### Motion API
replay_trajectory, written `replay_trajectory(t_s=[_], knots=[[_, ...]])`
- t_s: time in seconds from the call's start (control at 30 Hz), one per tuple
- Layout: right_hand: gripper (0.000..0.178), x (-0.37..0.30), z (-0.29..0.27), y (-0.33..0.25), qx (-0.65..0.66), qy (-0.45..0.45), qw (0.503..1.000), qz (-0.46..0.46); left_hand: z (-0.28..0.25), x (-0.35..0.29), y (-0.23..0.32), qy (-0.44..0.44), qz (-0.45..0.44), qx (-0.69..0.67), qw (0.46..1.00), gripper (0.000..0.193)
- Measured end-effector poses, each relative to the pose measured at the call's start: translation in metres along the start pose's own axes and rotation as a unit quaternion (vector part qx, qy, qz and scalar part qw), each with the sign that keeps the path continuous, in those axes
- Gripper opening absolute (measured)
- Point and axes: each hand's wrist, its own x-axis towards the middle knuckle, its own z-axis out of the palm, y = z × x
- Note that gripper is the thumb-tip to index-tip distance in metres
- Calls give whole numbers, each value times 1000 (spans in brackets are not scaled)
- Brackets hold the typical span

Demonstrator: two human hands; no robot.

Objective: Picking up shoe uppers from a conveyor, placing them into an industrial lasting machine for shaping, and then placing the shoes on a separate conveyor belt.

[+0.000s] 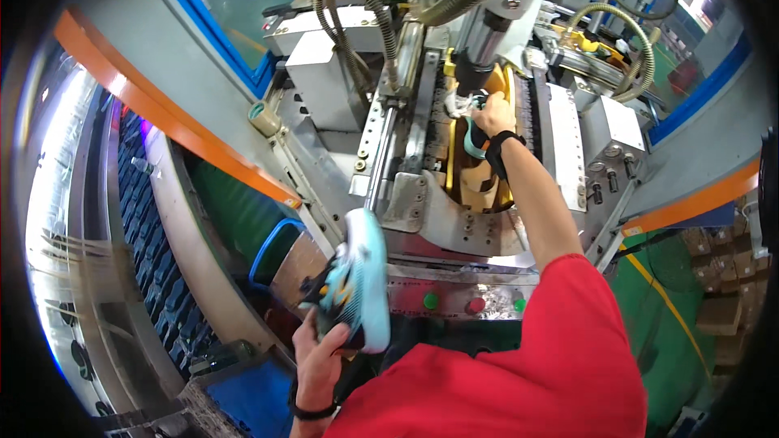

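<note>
A light-blue and white sports shoe (367, 280) is held up by its heel end in my left hand (319, 361), its pale sole facing right. My right hand (493, 116) reaches into the yellow-lined cavity of a shoe press (454, 154). Its fingers are closed on a second shoe (473, 142), of which a teal edge and some white show. The hand and the press head hide most of that shoe. Just above my fingers hangs the dark end of the press cylinder (475, 69). A tan block (479, 182) lies in the near end of the cavity.
Green and red push buttons (476, 305) line the machine's front panel. Metal hoses (357, 8) arch over its left side. Orange-edged frames flank it. A curved conveyor (154, 219) runs along the left, and cardboard boxes (720, 314) stand at the far right.
</note>
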Motion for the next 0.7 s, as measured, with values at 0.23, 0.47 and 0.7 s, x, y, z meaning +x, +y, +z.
replay_trajectory(t_s=[0.23, 0.47, 0.7], knots=[[60, -32, 19, -5, 9, -6, 1000, -10, -79, -69, -40, 280, 40, -48, 958, 41], [24, -288, -42, 10, 272, 13, 866, -420, -72, -73, -67, 292, 8, -140, 946, 21], [25, -372, 123, 97, 180, -125, 886, -408, -30, -78, -73, 276, -6, -43, 960, 22]])
